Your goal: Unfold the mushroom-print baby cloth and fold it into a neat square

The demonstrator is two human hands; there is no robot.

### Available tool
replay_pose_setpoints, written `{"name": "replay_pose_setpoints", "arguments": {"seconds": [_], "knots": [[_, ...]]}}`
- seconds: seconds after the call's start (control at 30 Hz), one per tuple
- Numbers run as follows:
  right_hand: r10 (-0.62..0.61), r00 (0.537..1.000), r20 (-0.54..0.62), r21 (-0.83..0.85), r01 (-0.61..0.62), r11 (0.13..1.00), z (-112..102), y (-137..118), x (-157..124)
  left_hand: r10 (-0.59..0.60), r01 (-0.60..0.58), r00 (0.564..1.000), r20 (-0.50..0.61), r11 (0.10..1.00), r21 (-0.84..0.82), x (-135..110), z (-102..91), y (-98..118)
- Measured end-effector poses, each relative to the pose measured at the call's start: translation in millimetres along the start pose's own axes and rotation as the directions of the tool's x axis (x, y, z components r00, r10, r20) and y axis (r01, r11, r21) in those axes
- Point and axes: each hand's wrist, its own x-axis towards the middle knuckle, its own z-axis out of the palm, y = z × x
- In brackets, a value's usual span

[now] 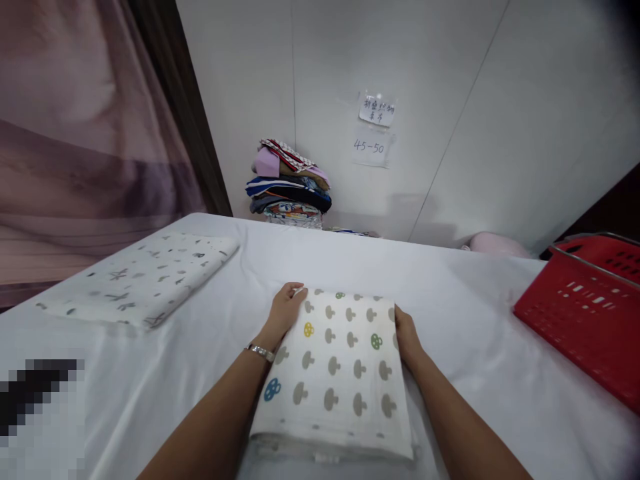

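Observation:
A folded white cloth printed with rows of grey mushrooms, plus a few in yellow, green and blue, lies in front of me on the white-covered table. At its far left corner, my left hand grips the edge, thumb near the top; a silver bracelet is on that wrist. On the opposite side, my right hand grasps the right edge, its fingers partly hidden behind the fabric. The cloth's layered fold faces me along the near edge.
Another folded white cloth with dark leaf-like prints rests on the table at left. A red plastic basket stands at right. Beyond the far edge are a stack of folded fabrics and a wall with two paper notes. A curtain hangs at left.

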Motion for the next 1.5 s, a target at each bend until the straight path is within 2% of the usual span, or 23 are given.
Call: {"name": "replay_pose_setpoints", "arguments": {"seconds": [0.13, 0.37, 0.57, 0.77, 0.83, 0.9, 0.97, 1.0, 1.03, 1.1, 1.13, 1.2, 1.27, 1.4, 1.5], "knots": [[-0.004, 1.000, -0.007, -0.023, 0.004, 1.000, -4, 4, 3, 0.014, -0.014, 1.000, -0.004, 0.999, 0.034, 2, -1.7, -4], [-0.043, 0.998, 0.045, 0.106, 0.038, 0.994, -6, -1, 1, -0.015, 0.004, 0.996, 0.083, 0.992, 0.125, -6, -6.1, 1], [0.059, 0.997, -0.052, 0.139, -0.052, 0.989, -2, 3, 2, 0.024, -0.042, 0.995, 0.098, 0.981, 0.190, -5, -3.5, -3], [0.178, 0.984, 0.023, 0.406, -0.172, 0.897, -3, 5, 6, 0.028, -0.048, 0.996, 0.083, 0.965, 0.256, -9, -3.9, 0], [0.253, 0.967, -0.036, 0.426, -0.215, 0.879, -7, 2, 7, 0.009, -0.031, 0.996, 0.087, 0.967, 0.254, -13, -4.0, 2], [0.276, 0.940, -0.200, 0.384, -0.184, 0.905, -12, -9, 5, -0.005, -0.019, 0.996, 0.092, 0.965, 0.261, -16, -3.7, 4], [0.162, 0.927, -0.338, 0.254, -0.076, 0.964, -16, -28, 1, -0.008, -0.017, 0.996, 0.089, 0.960, 0.278, -18, -3.1, 6], [0.054, 0.937, -0.344, 0.156, 0.001, 0.988, -18, -38, -3, -0.008, -0.018, 0.996, 0.088, 0.957, 0.289, -19, -2.7, 7], [-0.067, 0.954, -0.294, 0.049, 0.085, 0.995, -18, -48, -6, -0.008, -0.019, 0.996, 0.087, 0.954, 0.300, -20, -2.4, 7], [-0.234, 0.971, -0.046, -0.179, 0.222, 0.958, -15, -61, -13, -0.008, -0.022, 0.996, 0.093, 0.948, 0.319, -20, -2.0, 8], [-0.239, 0.966, 0.101, -0.286, 0.258, 0.923, -12, -63, -15, -0.009, -0.023, 0.995, 0.096, 0.946, 0.324, -20, -2.0, 9], [-0.129, 0.941, 0.311, -0.467, 0.270, 0.842, -2, -59, -18, -0.002, -0.028, 0.996, 0.092, 0.946, 0.324, -20, -2.4, 8], [-0.035, 0.928, 0.371, -0.573, 0.258, 0.778, 7, -49, -19, 0.001, -0.029, 0.996, 0.087, 0.946, 0.324, -19, -3.1, 6], [-0.043, 0.933, 0.357, -0.633, 0.276, 0.723, 14, -37, -18, 0.012, -0.039, 0.997, 0.079, 0.937, 0.346, -19, -3.5, 2], [-0.037, 0.932, 0.361, -0.654, 0.282, 0.702, 13, -37, -18, 0.091, -0.097, 0.995, 0.034, 0.930, 0.355, -18, -1.9, -2]]}}
